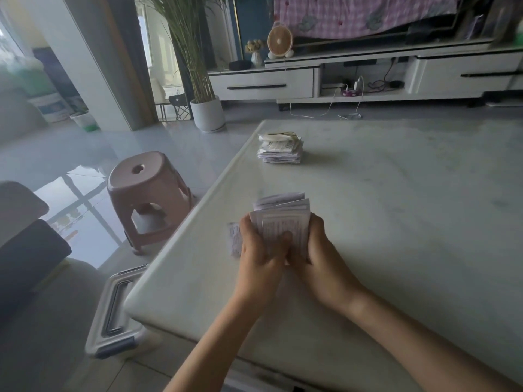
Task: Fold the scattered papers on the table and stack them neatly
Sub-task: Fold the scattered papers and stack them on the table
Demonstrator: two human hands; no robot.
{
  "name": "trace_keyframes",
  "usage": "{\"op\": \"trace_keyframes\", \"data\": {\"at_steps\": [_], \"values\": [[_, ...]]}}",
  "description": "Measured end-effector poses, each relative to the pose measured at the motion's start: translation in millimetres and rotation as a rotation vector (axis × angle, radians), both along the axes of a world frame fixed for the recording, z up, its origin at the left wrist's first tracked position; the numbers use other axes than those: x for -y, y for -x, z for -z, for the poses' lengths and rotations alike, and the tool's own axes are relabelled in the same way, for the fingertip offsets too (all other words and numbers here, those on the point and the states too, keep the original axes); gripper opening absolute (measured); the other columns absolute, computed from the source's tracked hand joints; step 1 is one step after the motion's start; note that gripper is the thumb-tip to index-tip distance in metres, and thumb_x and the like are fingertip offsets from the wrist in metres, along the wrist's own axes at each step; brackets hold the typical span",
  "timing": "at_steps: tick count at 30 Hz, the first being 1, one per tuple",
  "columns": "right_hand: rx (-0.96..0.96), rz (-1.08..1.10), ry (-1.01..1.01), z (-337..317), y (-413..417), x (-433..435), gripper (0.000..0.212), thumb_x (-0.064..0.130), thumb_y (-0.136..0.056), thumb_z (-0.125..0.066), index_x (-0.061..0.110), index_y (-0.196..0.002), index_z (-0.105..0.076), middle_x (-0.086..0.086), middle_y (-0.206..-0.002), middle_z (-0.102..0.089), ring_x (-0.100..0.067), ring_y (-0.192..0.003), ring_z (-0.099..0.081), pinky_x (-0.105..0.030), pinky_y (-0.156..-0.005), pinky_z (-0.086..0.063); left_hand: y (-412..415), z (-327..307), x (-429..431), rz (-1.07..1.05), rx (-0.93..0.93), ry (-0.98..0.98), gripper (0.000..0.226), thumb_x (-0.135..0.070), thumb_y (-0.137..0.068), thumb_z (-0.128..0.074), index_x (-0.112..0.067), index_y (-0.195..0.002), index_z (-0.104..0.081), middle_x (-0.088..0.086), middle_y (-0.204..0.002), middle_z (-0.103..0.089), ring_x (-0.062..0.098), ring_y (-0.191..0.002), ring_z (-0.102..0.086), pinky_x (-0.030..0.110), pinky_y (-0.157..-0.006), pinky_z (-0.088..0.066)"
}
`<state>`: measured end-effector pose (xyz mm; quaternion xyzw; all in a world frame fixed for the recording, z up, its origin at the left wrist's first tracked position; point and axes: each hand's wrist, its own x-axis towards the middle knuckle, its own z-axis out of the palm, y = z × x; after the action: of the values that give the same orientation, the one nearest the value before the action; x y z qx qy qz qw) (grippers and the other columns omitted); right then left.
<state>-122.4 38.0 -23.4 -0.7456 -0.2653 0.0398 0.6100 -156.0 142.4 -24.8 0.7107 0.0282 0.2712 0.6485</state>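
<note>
Head view: the lower half of the bundle [283,219] of folded papers is hidden behind both hands, and its print is too blurred to read. The left hand [259,247] and right hand [321,250] hold it upright between them. Their fingers [247,223] are curled round its side edges and a thumb presses on its near face; the fingertips behind it are out of sight. A sheet [235,240] pokes out just left of the left fingers, partly covered; whether they grip it cannot be told. Well beyond the fingers, near the worktop's [396,222] far left corner, lies a stack [280,149] of folded papers.
</note>
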Motion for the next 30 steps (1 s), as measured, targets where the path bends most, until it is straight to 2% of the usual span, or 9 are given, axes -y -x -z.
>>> {"op": "trace_keyframes", "data": {"at_steps": [5, 8, 10, 12, 15, 18, 20, 24, 30], "values": [[0.006, -0.114, 0.108, -23.6, -15.4, 17.2, 0.036, 0.006, -0.085, -0.065, 0.029, -0.106, -0.046, 0.011, -0.098, -0.063, 0.003, -0.085, -0.061, -0.011, -0.066, -0.045, 1.9, -16.8, -19.3, 0.042, -0.003, 0.172, 0.041, 0.002, -0.063, -0.076, -0.013, -0.093, -0.053, 0.0, -0.084, -0.063, 0.002, -0.073, -0.063, 0.019, -0.064, -0.052], [0.057, -0.197, 0.265, -41.6, -21.5, 29.4, 0.041, 0.004, -0.083, -0.065, 0.033, -0.11, -0.053, 0.015, -0.099, -0.064, 0.004, -0.092, -0.06, -0.016, -0.075, -0.048, 6.5, -26.0, -35.7, 0.142, -0.099, 0.164, 0.057, 0.001, -0.058, -0.077, -0.021, -0.104, -0.051, 0.0, -0.079, -0.061, 0.005, -0.067, -0.06, 0.022, -0.061, -0.053], [0.111, -0.229, 0.386, -53.0, -19.2, 35.5, 0.043, 0.006, -0.082, -0.065, 0.033, -0.115, -0.057, 0.015, -0.1, -0.066, 0.004, -0.094, -0.061, -0.018, -0.083, -0.048, 8.9, -25.9, -41.8, 0.172, -0.152, 0.002, 0.049, -0.009, -0.056, -0.074, -0.022, -0.099, -0.056, 0.0, -0.075, -0.061, 0.008, -0.066, -0.057, 0.025, -0.063, -0.05], [0.176, -0.21, 0.437, -61.2, -16.6, 38.1, 0.042, 0.006, -0.079, -0.067, 0.033, -0.11, -0.063, 0.015, -0.095, -0.069, 0.005, -0.089, -0.062, -0.014, -0.079, -0.048, 11.7, -25.1, -42.2, 0.178, -0.177, -0.117, 0.033, -0.016, -0.054, -0.075, -0.02, -0.084, -0.062, -0.003, -0.073, -0.062, 0.006, -0.065, -0.055, 0.023, -0.063, -0.046], [0.145, -0.081, 0.321, -61.7, -19.3, 38.0, 0.025, 0.008, -0.069, -0.075, 0.024, -0.087, -0.069, 0.008, -0.078, -0.07, -0.004, -0.071, -0.064, -0.021, -0.066, -0.05, 13.3, -24.7, -41.3, 0.257, -0.163, -0.117, 0.028, -0.01, -0.057, -0.075, -0.017, -0.081, -0.064, -0.011, -0.068, -0.066, -0.001, -0.063, -0.058, 0.015, -0.06, -0.046], [0.024, -0.081, 0.153, -47.2, -23.3, 36.9, 0.02, 0.001, -0.068, -0.077, 0.014, -0.069, -0.062, 0.008, -0.059, -0.059, -0.003, -0.055, -0.052, -0.019, -0.054, -0.042, 12.6, -18.7, -38.2, 0.264, -0.174, -0.112, 0.023, -0.008, -0.059, -0.073, -0.009, -0.08, -0.065, -0.012, -0.065, -0.064, 0.0, -0.063, -0.057, 0.016, -0.06, -0.046], [-0.004, -0.131, 0.143, -36.6, -21.9, 36.0, 0.022, 0.0, -0.071, -0.076, 0.014, -0.071, -0.06, 0.008, -0.06, -0.057, -0.001, -0.055, -0.049, -0.016, -0.054, -0.04, 11.1, -14.0, -32.3, 0.235, -0.191, -0.116, 0.027, -0.012, -0.056, -0.076, -0.005, -0.078, -0.063, -0.009, -0.065, -0.062, 0.004, -0.063, -0.056, 0.019, -0.059, -0.046], [0.016, -0.169, 0.118, -26.7, -21.2, 34.3, 0.023, 0.002, -0.076, -0.073, 0.014, -0.077, -0.054, 0.009, -0.066, -0.055, 0.002, -0.057, -0.049, -0.013, -0.058, -0.04, 6.3, -11.3, -23.6, 0.191, -0.139, -0.014, 0.034, -0.011, -0.057, -0.079, -0.017, -0.088, -0.066, -0.005, -0.083, -0.067, 0.004, -0.076, -0.061, 0.02, -0.068, -0.051], [-0.056, -0.092, -0.079, -12.0, -20.4, 29.5, 0.033, -0.001, -0.071, -0.076, 0.012, -0.09, -0.052, 0.001, -0.078, -0.057, -0.002, -0.068, -0.053, -0.016, -0.065, -0.044, 3.3, -6.7, -22.9, 0.166, -0.178, -0.062, 0.019, -0.011, -0.066, -0.08, -0.016, -0.081, -0.07, -0.006, -0.073, -0.07, 0.005, -0.071, -0.063, 0.022, -0.068, -0.052]]}}
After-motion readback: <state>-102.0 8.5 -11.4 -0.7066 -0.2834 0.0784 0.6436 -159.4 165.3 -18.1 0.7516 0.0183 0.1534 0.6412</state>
